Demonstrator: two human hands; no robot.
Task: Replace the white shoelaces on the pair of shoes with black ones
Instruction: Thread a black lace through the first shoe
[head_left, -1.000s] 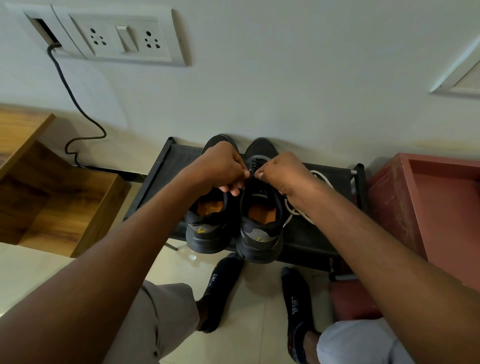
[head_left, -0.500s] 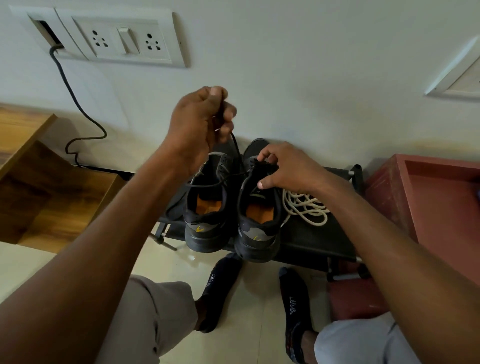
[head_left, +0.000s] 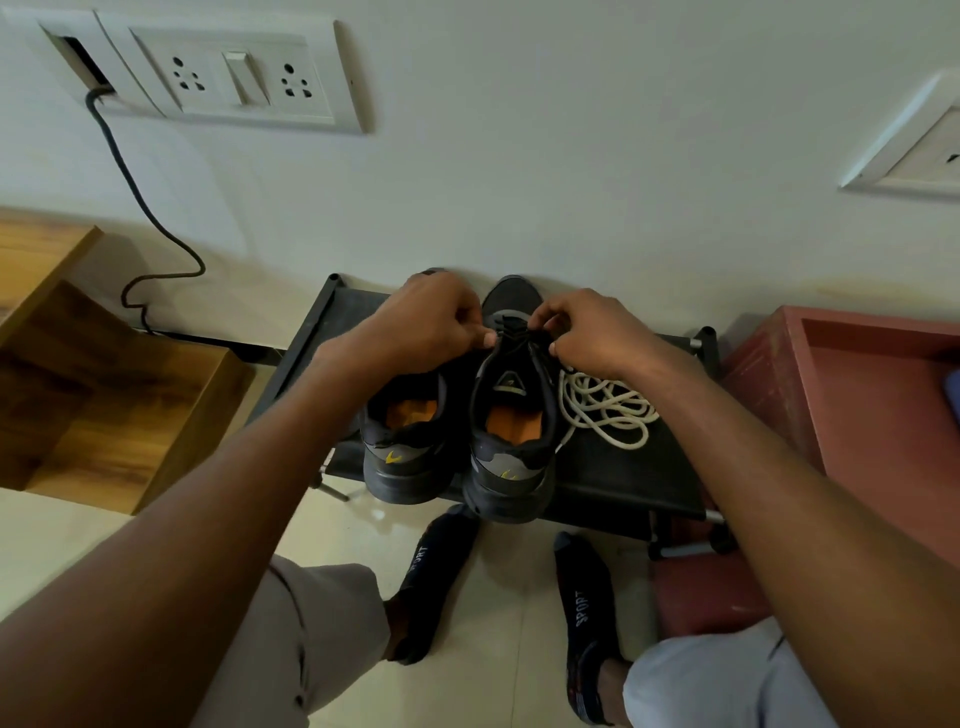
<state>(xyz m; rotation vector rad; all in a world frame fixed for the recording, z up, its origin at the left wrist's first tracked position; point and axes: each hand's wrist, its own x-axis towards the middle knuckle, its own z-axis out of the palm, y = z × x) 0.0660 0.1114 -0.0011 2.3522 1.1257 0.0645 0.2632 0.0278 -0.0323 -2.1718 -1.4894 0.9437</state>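
Note:
Two dark grey shoes with orange insoles stand side by side on a low black rack (head_left: 618, 467), heels toward me. My left hand (head_left: 434, 319) hovers over the left shoe (head_left: 402, 447) and pinches the black lace (head_left: 511, 330) at the top eyelets of the right shoe (head_left: 511, 441). From the other side my right hand (head_left: 587, 327) pinches the same lace. A heap of white laces (head_left: 605, 408) lies on the rack just right of the right shoe.
A wall with a socket plate (head_left: 234, 73) and a hanging black cable (head_left: 140, 208) rises behind the rack. A wooden cabinet (head_left: 104, 395) stands at the left, a red box (head_left: 862, 395) at the right. My socked feet (head_left: 584, 618) rest on the tiled floor below.
My left hand, raised high with the black lace half a second ago, has come back down to the right shoe's eyelets. My right hand stays at the shoe.

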